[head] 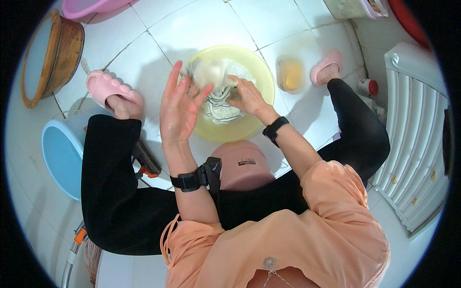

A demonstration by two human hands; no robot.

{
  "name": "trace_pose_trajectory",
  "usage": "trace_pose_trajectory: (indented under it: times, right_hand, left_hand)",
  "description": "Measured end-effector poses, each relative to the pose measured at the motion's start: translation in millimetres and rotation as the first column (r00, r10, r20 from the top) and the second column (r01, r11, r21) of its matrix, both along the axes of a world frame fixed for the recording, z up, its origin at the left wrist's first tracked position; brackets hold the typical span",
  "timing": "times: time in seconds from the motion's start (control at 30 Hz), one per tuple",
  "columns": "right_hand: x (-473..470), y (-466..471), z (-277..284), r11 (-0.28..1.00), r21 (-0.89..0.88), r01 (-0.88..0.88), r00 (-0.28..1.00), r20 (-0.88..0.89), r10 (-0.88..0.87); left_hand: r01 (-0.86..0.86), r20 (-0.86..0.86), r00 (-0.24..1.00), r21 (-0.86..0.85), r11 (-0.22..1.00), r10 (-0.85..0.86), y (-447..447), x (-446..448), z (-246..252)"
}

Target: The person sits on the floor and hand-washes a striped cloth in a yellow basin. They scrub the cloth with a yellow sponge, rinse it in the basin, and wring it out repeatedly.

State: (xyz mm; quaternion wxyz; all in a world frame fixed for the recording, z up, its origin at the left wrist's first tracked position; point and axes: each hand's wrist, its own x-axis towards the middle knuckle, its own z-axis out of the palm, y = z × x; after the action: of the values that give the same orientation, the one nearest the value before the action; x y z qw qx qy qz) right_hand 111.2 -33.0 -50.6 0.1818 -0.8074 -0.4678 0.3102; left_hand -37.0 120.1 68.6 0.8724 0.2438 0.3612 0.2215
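Note:
A pale yellow plastic basin (261, 118) stands on the tiled floor before me, with whitish suds or water inside. In it lies a wet white cloth with dark stripes (221, 108), its upper part blurred. My left hand (182, 104) is raised over the basin's left side, palm up and fingers spread, holding nothing. The fingers of my right hand (246, 94) are closed on the cloth's right edge. To the basin's right sits a clear container with a yellow block (291, 75), perhaps soap. A pink plastic bucket or stool (245, 165) is between my legs.
A wooden tub (68, 54) and a light blue bucket (61, 158) stand at left, with a brush-like tool (149, 160) by my leg. A mop handle (74, 248) is lower left. At right are a red-lidded jar (368, 87) and a white ridged cabinet (414, 136). A pink basin (81, 9) is upper left.

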Motion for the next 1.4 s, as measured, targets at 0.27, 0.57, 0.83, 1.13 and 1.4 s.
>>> trace_pose_trajectory:
  times: [0.27, 0.57, 0.83, 1.13, 1.4]
  right_hand:
    - [24.4, 14.0, -42.3, 0.929, 0.079, 0.363, 0.931, 0.01, -0.364]
    - [-38.8, 27.8, -21.4, 0.918, -0.053, 0.393, 0.457, -0.855, -0.244]
    - [-68.8, 14.2, 65.8, 0.972, 0.103, 0.213, 0.915, -0.371, -0.161]
    - [63.2, -3.6, -8.1, 0.889, -0.043, 0.455, 0.889, 0.076, -0.451]
    - [73.6, -12.2, 8.8, 0.99, -0.137, 0.019, 0.991, 0.132, 0.0]
  left_hand:
    - [0.027, -0.292, 0.956, 0.182, 0.983, 0.027, -12.8, -9.0, -73.5]
    - [-0.084, -0.526, 0.828, 0.23, 0.97, 0.197, -58.5, -12.6, -168.8]
    - [-0.189, -0.024, 0.981, -0.367, 0.911, 0.194, -82.3, 11.8, -169.0]
    - [0.126, -0.427, 0.904, 0.199, 0.972, -0.029, -116.5, 53.6, -58.5]
    - [0.64, -0.943, 0.319, 0.144, 0.755, -0.091, -94.7, -2.4, -109.3]
